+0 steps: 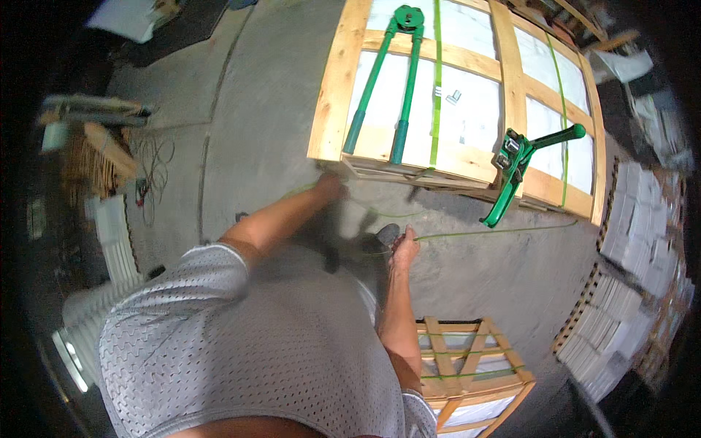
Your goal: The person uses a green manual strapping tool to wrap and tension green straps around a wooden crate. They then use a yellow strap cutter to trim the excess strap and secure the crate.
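Head view, left to right: left hand (331, 187) is by the near corner of the wooden crate (332, 95), too blurry to tell its grip. Long-handled green tool (410, 87) lies on top. Right hand (405, 248) looks pinched on a green strap (496, 233) trailing right, low over the floor (467, 285); could snag underfoot. Green lever tool (515, 164) overhangs the crate edge, so a bump might drop it.

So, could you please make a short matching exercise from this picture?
1. Loose green strap
2. Long-handled green tool
3. Compact green tool
4. Smaller wooden crate

A. jutting over the larger crate's near edge
B. low in view, beside the right forearm
C. running from the right grip
D. lying toward the larger crate's left end

Pairs: 1-C, 2-D, 3-A, 4-B
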A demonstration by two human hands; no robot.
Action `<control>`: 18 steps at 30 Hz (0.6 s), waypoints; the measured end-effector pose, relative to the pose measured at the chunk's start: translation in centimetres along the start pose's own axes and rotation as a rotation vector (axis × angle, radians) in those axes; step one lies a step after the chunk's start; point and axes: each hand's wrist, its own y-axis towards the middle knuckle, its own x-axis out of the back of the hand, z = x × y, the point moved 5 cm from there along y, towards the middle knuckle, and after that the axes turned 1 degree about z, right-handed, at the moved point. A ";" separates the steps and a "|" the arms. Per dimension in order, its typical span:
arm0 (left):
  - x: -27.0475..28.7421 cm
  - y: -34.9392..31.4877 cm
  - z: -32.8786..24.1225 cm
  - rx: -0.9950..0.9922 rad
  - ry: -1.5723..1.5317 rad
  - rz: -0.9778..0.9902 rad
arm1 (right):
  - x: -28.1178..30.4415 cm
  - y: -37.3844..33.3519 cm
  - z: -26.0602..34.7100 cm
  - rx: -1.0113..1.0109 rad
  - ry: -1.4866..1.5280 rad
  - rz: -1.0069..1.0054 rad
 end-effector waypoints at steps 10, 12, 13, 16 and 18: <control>3.9 0.6 -0.6 -0.305 0.283 0.481 | -11.0 -1.3 -4.0 0.000 0.150 -0.036; 4.0 -1.4 -2.8 -0.564 0.473 0.789 | -11.3 -1.4 -3.8 -0.003 0.194 -0.099; 3.8 -2.4 -3.5 -0.612 0.775 0.834 | -11.6 -1.4 -3.9 -0.010 0.165 -0.113; 3.5 -7.6 -7.1 -0.814 1.625 0.446 | -13.1 -1.5 -5.2 -0.039 0.300 -0.076; 2.8 -10.5 -9.9 -0.672 1.447 0.339 | -14.3 -1.4 -6.4 -0.023 0.296 -0.081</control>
